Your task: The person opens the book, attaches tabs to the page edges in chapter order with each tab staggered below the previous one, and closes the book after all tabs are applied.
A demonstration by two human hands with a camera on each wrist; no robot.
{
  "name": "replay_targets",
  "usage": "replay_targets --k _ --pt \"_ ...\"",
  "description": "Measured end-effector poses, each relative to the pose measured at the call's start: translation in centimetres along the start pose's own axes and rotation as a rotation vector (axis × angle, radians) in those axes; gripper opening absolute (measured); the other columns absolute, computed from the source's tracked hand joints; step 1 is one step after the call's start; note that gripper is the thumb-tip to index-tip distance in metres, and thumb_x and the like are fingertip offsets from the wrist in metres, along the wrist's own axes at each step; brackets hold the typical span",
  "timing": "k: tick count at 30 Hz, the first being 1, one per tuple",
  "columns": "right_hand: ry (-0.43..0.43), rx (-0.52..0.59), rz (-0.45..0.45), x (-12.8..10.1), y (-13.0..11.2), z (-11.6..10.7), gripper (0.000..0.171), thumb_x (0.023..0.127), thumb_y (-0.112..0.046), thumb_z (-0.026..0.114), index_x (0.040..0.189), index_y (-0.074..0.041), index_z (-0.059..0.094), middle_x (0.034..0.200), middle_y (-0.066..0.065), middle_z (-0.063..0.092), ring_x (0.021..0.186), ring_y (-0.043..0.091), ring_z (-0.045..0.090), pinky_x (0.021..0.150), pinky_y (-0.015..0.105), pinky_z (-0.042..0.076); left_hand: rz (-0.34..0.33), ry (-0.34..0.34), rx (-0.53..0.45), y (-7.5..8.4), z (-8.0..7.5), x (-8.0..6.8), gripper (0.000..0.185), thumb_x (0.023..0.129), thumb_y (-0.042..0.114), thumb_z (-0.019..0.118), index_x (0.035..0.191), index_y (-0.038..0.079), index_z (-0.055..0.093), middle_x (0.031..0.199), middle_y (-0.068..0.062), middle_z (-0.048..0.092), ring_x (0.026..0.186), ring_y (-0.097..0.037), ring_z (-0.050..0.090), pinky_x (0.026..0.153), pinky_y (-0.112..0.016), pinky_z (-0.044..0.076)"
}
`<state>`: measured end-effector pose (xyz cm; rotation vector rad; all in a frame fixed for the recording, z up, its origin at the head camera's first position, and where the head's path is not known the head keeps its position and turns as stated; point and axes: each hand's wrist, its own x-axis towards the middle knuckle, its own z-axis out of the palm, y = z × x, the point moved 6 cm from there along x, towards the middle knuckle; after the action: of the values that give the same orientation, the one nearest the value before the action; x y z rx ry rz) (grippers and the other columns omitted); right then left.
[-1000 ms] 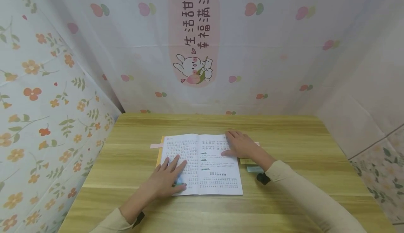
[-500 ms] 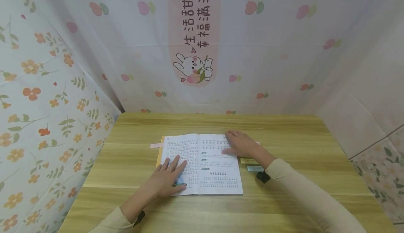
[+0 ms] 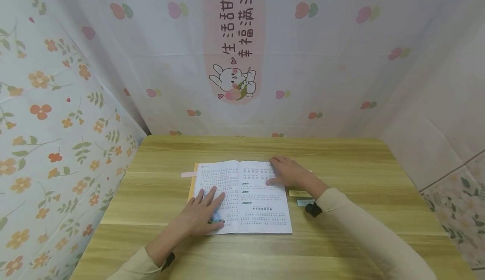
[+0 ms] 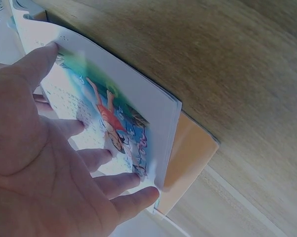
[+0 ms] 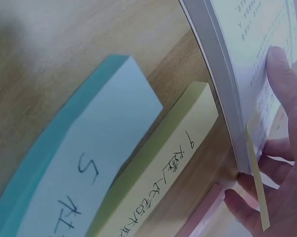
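An open book [image 3: 261, 212] with printed pages lies on the wooden table. My left hand [image 3: 201, 217] rests spread on its left page. In the left wrist view, the left fingers [image 4: 96, 158] lie over a coloured picture near the page edge, with an orange cover [image 4: 190, 155] sticking out beneath. My right hand [image 3: 289, 172] lies over the upper right corner. In the right wrist view, its thumb [image 5: 279, 64] touches the page and its other fingertips reach the corner. A narrow yellow paper strip [image 5: 257, 175] runs from the page past those fingers.
Right of the book lie a blue sticky-note pad [image 5: 89, 153] and a yellow sticky-note pad [image 5: 168, 158], both with handwriting, and a pink one [image 5: 202, 212]. A pink paper tab [image 3: 188, 174] juts from the book's left side. Patterned curtains [image 3: 326, 73] enclose the table [image 3: 242, 254].
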<state>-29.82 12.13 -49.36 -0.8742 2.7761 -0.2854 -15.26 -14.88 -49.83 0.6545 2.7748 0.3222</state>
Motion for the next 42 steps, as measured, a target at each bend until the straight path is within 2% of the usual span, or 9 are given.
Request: replay_targets --k 8,14,21,27,31,34,37,40,42 --pt "0.02 0.001 0.012 -0.3 -0.4 -0.3 0.089 0.09 -0.053 0.073 0.151 0.004 0.041 0.152 0.024 0.041 0.139 0.044 0.038 0.109 0.059 0.034 -0.006 -0.012 -0.015 0.2 -0.1 -0.1 0.082 0.096 0.055 0.063 0.16 0.014 0.033 0.164 -0.021 0.022 0.143 -0.056 0.021 0.108 -0.069 0.026" --pt "0.134 -0.066 -0.043 -0.5 -0.6 -0.8 0.074 0.091 -0.042 0.077 0.144 0.003 0.049 0.141 0.022 0.053 0.127 0.04 0.052 0.103 0.053 0.044 -0.008 -0.017 -0.019 0.2 -0.1 0.0 0.082 0.096 0.055 0.063 0.16 0.013 0.033 0.164 -0.021 0.022 0.143 -0.055 0.021 0.109 -0.07 0.025" --pt "0.259 -0.03 -0.102 -1.0 -1.3 -2.1 0.057 0.093 -0.03 0.077 0.137 0.0 0.056 0.127 0.016 0.062 0.111 0.031 0.062 0.093 0.046 0.051 -0.008 -0.016 -0.031 0.3 -0.2 -0.1 0.082 0.095 0.054 0.064 0.16 0.013 0.034 0.163 -0.022 0.023 0.143 -0.056 0.022 0.108 -0.07 0.026" --pt "0.308 0.016 -0.118 -1.9 -1.8 -2.8 0.045 0.096 -0.019 0.072 0.135 -0.001 0.059 0.125 0.014 0.064 0.111 0.029 0.063 0.092 0.046 0.052 -0.004 -0.01 -0.037 0.6 -0.5 -0.3 0.081 0.095 0.051 0.066 0.159 0.012 0.035 0.163 -0.023 0.024 0.142 -0.057 0.022 0.107 -0.07 0.027" --pt "0.343 0.056 -0.137 -2.3 -1.9 -3.0 0.039 0.096 -0.014 0.072 0.131 -0.002 0.061 0.123 0.012 0.067 0.104 0.025 0.065 0.086 0.044 0.054 -0.006 -0.01 -0.034 0.6 -0.5 -0.3 0.081 0.095 0.051 0.066 0.159 0.013 0.035 0.163 -0.023 0.024 0.142 -0.057 0.023 0.107 -0.07 0.027" --pt "0.338 0.084 -0.158 -2.5 -1.8 -2.9 0.039 0.098 -0.02 0.07 0.132 -0.002 0.062 0.122 0.011 0.067 0.102 0.024 0.066 0.084 0.043 0.055 -0.006 -0.01 -0.032 0.6 -0.5 -0.2 0.081 0.095 0.051 0.067 0.159 0.012 0.035 0.162 -0.023 0.024 0.142 -0.058 0.023 0.107 -0.071 0.028" --pt "0.28 0.115 -0.146 -2.8 -1.9 -2.6 0.053 0.1 -0.038 0.064 0.141 -0.004 0.057 0.135 0.012 0.061 0.119 0.028 0.06 0.097 0.047 0.05 -0.006 -0.012 -0.031 0.6 -0.5 -0.2 0.082 0.095 0.052 0.067 0.159 0.012 0.035 0.162 -0.023 0.024 0.141 -0.058 0.023 0.107 -0.071 0.028" --pt "0.206 0.15 -0.135 -3.2 -2.4 -2.2 0.071 0.099 -0.056 0.057 0.15 -0.007 0.048 0.149 0.011 0.051 0.136 0.031 0.048 0.108 0.05 0.039 -0.008 -0.014 -0.03 0.6 -0.4 -0.2 0.082 0.095 0.052 0.067 0.159 0.013 0.035 0.163 -0.023 0.024 0.141 -0.057 0.023 0.107 -0.07 0.028" --pt "0.172 0.17 -0.139 -3.5 -3.0 -1.9 0.078 0.098 -0.062 0.054 0.154 -0.009 0.043 0.155 0.009 0.044 0.141 0.031 0.042 0.111 0.05 0.036 -0.011 -0.013 -0.031 0.5 -0.5 -0.2 0.082 0.094 0.053 0.067 0.159 0.012 0.035 0.162 -0.023 0.024 0.142 -0.057 0.023 0.107 -0.07 0.028"
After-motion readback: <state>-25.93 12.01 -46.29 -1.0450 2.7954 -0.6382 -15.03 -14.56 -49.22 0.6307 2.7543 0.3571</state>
